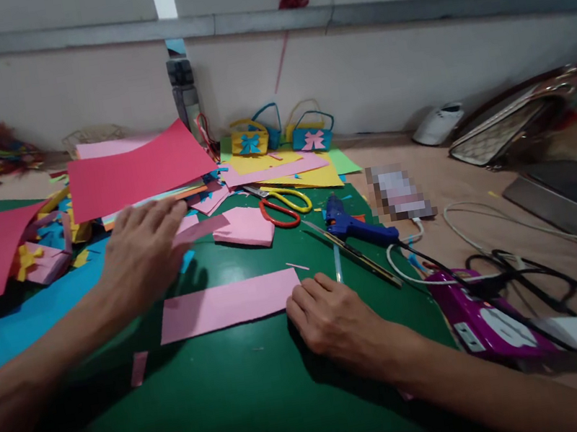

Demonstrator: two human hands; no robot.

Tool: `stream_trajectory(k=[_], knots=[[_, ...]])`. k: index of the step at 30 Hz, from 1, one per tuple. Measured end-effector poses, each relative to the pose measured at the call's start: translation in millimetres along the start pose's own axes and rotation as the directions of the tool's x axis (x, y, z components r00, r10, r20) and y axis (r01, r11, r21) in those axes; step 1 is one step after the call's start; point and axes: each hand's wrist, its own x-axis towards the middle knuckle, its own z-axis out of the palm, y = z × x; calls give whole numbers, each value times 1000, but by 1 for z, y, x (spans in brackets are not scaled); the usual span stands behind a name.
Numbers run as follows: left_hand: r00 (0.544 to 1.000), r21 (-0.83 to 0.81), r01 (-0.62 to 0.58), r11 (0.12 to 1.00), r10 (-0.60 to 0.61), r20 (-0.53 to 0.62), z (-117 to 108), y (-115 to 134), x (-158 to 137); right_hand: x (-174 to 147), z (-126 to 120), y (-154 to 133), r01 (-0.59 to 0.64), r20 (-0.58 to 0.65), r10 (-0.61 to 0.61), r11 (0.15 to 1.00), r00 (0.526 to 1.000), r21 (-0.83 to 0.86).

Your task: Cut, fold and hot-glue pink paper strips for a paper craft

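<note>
Pink strip (229, 306) lies flat on the green tabletop (214, 403), in front of the person. Its right end is at the right hand (328, 312), whose fingers are curled; whether they pinch or only press it, one cannot tell. Beyond the strip's left end is the left hand (145, 246), fingers stretched out and nearly together, with a pink scrap (208, 226) beside its fingertips; whether it holds that scrap, one cannot tell.

Just beyond the strip sit a folded pink piece (244, 229) and the scissors (268, 195), with red and yellow handles. Farther beyond it stand a yellow bag (249, 142) with a blue bow and a blue bag (312, 139) with a pink bow. Beyond it to the left, a red sheet (138, 168) rests on a paper heap. Left of it, the person's forearm covers part of a blue sheet (30, 315).

Right of the strip are a blue glue gun (359, 225), a pixelated phone (398, 191) and a purple box (494, 318), whose small label is illegible.
</note>
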Motion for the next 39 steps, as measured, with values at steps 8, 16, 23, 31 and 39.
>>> stream_trajectory(k=[8,16,23,31,39], knots=[[864,-164,-390,906,422,275,18,67,-45,-19,-16,-11,-164,-35,176,963,984,213],[866,-283,-350,893,424,265,26,62,-46,-12,-2,-11,-183,-33,232,840,972,510],[911,-297,-263,918,338,238,16,41,-48,-16,4,-6,-226,-71,301,834,951,503],[925,-373,-230,899,322,204,11,31,-55,-14,4,2,-292,91,301,734,949,614],[862,-441,315,840,-59,504,0,17,-69,-10,-1,9,-501,309,401,590,863,633]])
